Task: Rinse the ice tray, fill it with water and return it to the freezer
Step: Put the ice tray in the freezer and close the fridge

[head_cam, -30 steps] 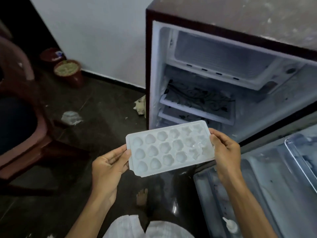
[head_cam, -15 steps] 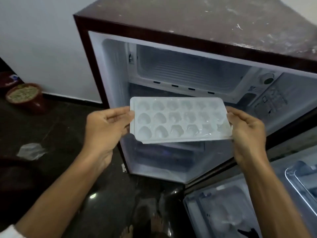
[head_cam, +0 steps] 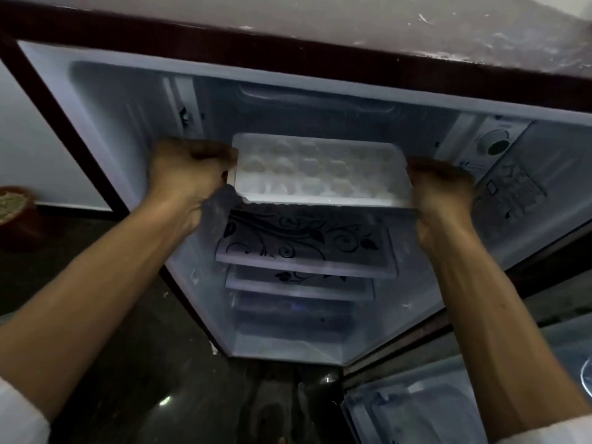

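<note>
The white ice tray (head_cam: 320, 171) with several rounded cells is held level at the mouth of the freezer compartment (head_cam: 320, 107) at the top of the open fridge. My left hand (head_cam: 189, 168) grips its left short end. Its right short end is held by my right hand (head_cam: 439, 187). Both arms reach forward into the fridge. The picture is blurred, so I cannot tell whether the cells hold water.
Below the tray sit two white shelves with a black floral pattern (head_cam: 304, 241). A thermostat dial (head_cam: 496, 144) is on the right inner wall. The open fridge door (head_cam: 448, 411) lies at lower right. A brown pot (head_cam: 14, 209) stands on the dark floor at left.
Both hands have carried the tray up and forward from in front of the fridge to the freezer opening. The camera has come closer to the fridge.
</note>
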